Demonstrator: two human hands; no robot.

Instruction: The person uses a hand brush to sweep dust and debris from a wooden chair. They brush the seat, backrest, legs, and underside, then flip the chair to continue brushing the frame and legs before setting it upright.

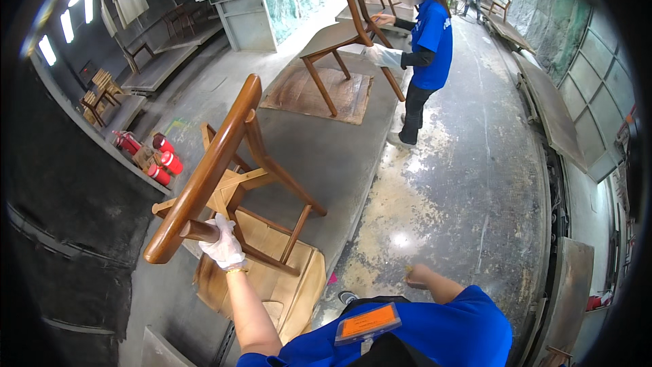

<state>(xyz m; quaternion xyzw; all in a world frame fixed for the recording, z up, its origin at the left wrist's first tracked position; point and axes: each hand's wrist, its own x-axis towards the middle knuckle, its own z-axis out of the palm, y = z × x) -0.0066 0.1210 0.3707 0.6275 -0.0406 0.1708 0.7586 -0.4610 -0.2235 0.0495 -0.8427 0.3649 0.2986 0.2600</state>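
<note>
A brown wooden chair frame (261,163) with no seat pad stands tilted on a wooden board (299,299) at the left, its thick curved back rail (210,170) nearest me. In a thin white glove, my left hand (223,243) is wrapped round the chair's short round post, just below the back rail. My right hand (422,276) is bare and held low over the floor, away from the chair. Its fingers are curled round a small yellowish thing, too small to name.
The boards lie on a long grey platform (326,143). Further along it, a person in a blue shirt (433,41) holds another wooden chair (339,41). Red containers (171,162) stand on the floor at the left. Tilted panels (553,109) line the right side.
</note>
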